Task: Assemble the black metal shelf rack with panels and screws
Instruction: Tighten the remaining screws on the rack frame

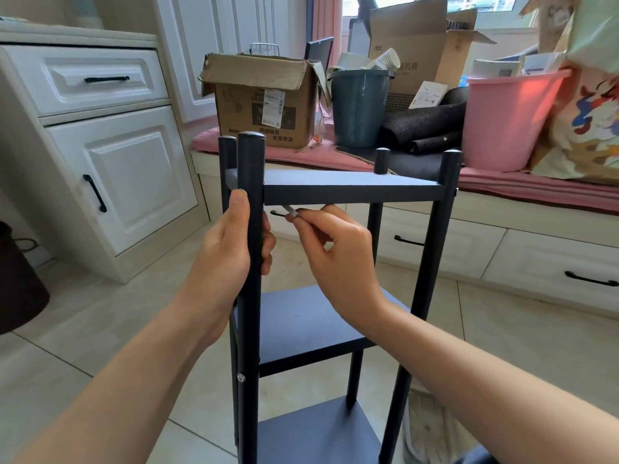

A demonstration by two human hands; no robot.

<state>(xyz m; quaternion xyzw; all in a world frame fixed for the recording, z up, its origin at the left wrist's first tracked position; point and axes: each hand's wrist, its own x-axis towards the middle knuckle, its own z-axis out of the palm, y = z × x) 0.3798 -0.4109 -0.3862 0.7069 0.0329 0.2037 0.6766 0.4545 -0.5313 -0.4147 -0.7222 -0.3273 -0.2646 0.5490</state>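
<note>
the left hand (pixel 231 242) wraps tightly round the near left post (pixel 250 262) of the black rack (pixel 335 316), which stands upright on the tiled floor (pixel 83 329). the right hand (pixel 338 259) pinches a small metal key (pixel 290 212) just under the rack's top shelf (pixel 351 192), its tip pointing toward that post. behind the rack, a pink-cushioned bench (pixel 536 185) holds a cardboard box (pixel 264 102), a grey bucket (pixel 360 108) and a pink bucket (pixel 512 118); a white cabinet (pixel 110 155) stands left of the rack.
</note>
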